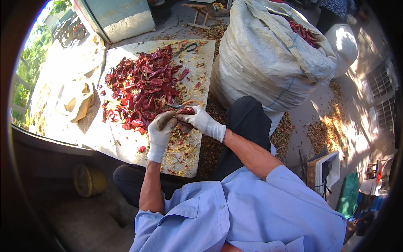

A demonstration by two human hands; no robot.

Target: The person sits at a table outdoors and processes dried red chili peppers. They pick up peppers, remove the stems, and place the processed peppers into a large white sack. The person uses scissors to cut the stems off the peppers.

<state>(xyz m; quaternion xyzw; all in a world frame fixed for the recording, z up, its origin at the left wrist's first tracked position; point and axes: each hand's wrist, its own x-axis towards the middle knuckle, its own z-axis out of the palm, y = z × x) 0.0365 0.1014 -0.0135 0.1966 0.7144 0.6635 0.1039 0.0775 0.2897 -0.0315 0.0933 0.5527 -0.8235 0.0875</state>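
Observation:
My left hand, in a white work glove with soiled fingers, pinches at one end of a dried red chili pepper. The two hands meet at this pepper. My right hand, also gloved, grips the pepper together with a pair of scissors. The orange handle of these scissors loops out above the right fingers, and the metal blades point left over the pile. My fingers partly hide both pepper and scissors. Just beyond lies a heap of dried red chilies on a pale board strewn with seeds.
A second pair of scissors rests on the board's far edge. To the right stands a large white woven sack holding dried chilies. Stems and debris litter the floor. A yellow bucket is at lower left, a basket at right. A person is at upper right.

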